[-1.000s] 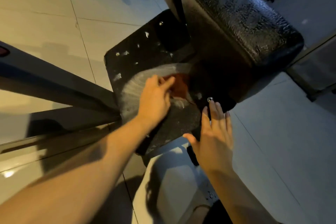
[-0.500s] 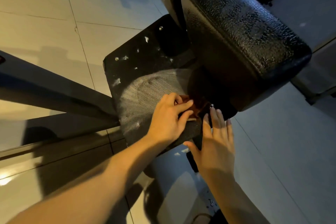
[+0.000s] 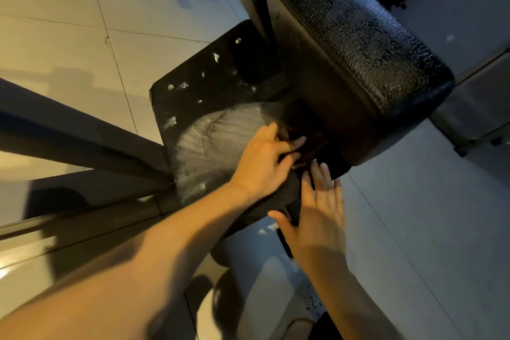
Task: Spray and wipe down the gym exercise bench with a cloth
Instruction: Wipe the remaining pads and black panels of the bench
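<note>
View: head camera, looking down past both forearms.
Left hand: on the black plate, fingers curled round the cloth, gripping it.
Cloth: dark reddish, bunched under those fingers at the plate's right side, tucked in shadow just below the pad.
Right hand: flat, fingers straight and spread, tips at the plate's near corner beside the cloth; whether they touch it I cannot tell.
Plate: pale wet smear left of the left hand, white flecks higher up, a screw near the corner.
Pad: black, crinkled, glossy.
Floor: pale tiles; a dark beam meets the plate's left edge.
</note>
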